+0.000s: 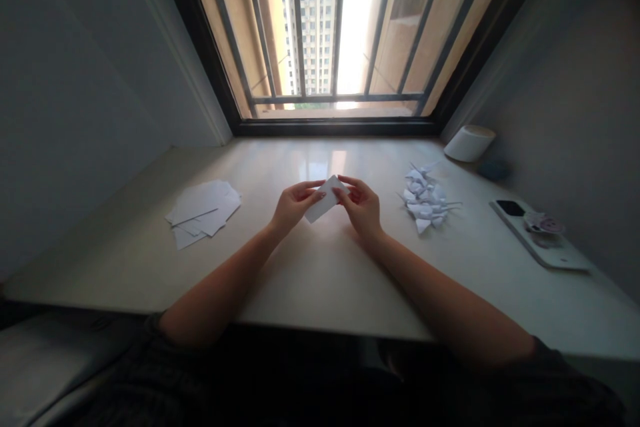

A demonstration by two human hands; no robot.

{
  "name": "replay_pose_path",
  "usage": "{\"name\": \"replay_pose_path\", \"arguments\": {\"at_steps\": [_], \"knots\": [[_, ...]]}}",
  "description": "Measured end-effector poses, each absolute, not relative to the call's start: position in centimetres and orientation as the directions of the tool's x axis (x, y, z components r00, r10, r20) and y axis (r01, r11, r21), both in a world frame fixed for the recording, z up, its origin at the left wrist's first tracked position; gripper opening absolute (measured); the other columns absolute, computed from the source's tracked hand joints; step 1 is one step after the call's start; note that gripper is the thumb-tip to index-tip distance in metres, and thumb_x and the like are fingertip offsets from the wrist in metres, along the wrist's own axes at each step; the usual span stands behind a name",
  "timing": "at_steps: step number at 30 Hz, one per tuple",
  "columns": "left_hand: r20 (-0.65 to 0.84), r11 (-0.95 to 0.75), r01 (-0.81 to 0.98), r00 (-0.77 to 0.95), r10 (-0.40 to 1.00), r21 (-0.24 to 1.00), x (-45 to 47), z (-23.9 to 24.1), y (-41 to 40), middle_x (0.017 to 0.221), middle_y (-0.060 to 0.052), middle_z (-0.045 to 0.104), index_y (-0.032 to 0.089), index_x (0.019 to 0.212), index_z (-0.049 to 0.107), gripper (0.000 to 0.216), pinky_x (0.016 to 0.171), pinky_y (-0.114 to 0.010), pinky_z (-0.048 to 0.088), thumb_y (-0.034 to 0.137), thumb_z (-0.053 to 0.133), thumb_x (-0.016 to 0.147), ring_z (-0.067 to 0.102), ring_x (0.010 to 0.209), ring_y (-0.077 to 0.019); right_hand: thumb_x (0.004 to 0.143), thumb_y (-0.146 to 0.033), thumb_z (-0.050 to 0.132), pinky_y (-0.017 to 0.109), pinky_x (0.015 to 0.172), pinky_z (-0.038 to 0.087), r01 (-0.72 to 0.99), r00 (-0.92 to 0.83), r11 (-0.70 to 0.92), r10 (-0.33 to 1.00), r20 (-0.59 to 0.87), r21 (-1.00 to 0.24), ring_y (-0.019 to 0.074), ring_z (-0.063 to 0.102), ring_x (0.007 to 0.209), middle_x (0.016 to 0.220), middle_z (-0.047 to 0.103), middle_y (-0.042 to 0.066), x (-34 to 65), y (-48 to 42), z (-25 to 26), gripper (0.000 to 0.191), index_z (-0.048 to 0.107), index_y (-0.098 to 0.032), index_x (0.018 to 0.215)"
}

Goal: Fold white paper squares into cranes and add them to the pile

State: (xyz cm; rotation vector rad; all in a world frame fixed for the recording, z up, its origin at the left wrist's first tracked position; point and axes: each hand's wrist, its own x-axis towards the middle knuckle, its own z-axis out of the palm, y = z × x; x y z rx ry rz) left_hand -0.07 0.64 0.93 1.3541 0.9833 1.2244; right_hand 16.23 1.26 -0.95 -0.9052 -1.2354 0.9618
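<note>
Between my hands, above the middle of the white table, a small folded piece of white paper (323, 208) is held at a slant. My left hand (296, 203) pinches its left edge, thumb on the near face. On the other side my right hand (363, 205) grips it too, its thumb pressed on the paper and the fingers behind. The fingers behind the paper are partly hidden. To the left lies a loose pile of flat white paper sheets (205, 207). Several folded white paper pieces with pointed ends (425, 197) are heaped to the right.
A phone (530, 240) with a round grip on its back lies at the table's right side. Behind it, by the wall, are a white cylindrical object (469, 143) and a dark rounded thing (493, 169). A barred window (333, 127) borders the table's far edge.
</note>
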Motion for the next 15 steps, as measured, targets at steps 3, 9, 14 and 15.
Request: {"name": "replay_pose_path", "arguments": {"at_steps": [3,9,14,15], "knots": [[0.198,-0.193,-0.055,0.106,0.974,0.98,0.18,0.78,0.5,0.091,-0.009,0.074,0.015,0.11,0.068,0.046,0.067,-0.028,0.05,0.038,0.074,0.071,0.067,0.075,-0.0188,0.072,-0.047,0.07,0.033,0.066,0.057,-0.073,0.077,0.349,0.936,0.344,-0.934,0.015,0.062,0.064,0.083,0.071,0.004,16.2,1.22,-0.95,0.043,0.067,-0.02,0.106],[0.212,-0.208,-0.067,0.047,0.976,0.976,0.4,0.54,0.59,0.095,-0.009,0.074,0.015,0.106,0.071,0.043,0.073,-0.029,0.052,0.036,0.076,0.069,0.068,0.08,-0.0197,0.07,-0.045,0.072,0.034,0.067,0.056,-0.076,0.08,0.351,0.935,0.345,-0.933,0.0158,0.064,0.065,0.082,0.071,0.004,16.19,1.05,-0.88,0.047,0.066,-0.021,0.11],[0.217,-0.215,-0.069,0.036,0.975,0.974,0.47,0.56,0.64,0.098,-0.009,0.074,0.015,0.106,0.071,0.044,0.073,-0.031,0.053,0.036,0.077,0.067,0.068,0.081,-0.0203,0.07,-0.044,0.073,0.034,0.066,0.056,-0.073,0.086,0.363,0.93,0.357,-0.929,0.0159,0.064,0.064,0.083,0.071,0.004,16.22,1.09,-0.93,0.044,0.068,-0.021,0.107],[0.218,-0.215,-0.069,0.038,0.975,0.974,0.49,0.59,0.62,0.097,-0.009,0.074,0.016,0.108,0.07,0.046,0.072,-0.03,0.053,0.036,0.077,0.067,0.068,0.08,-0.0201,0.07,-0.044,0.073,0.034,0.066,0.056,-0.07,0.086,0.365,0.929,0.359,-0.928,0.016,0.063,0.064,0.083,0.071,0.004,16.22,1.12,-0.93,0.044,0.068,-0.021,0.107]]}}
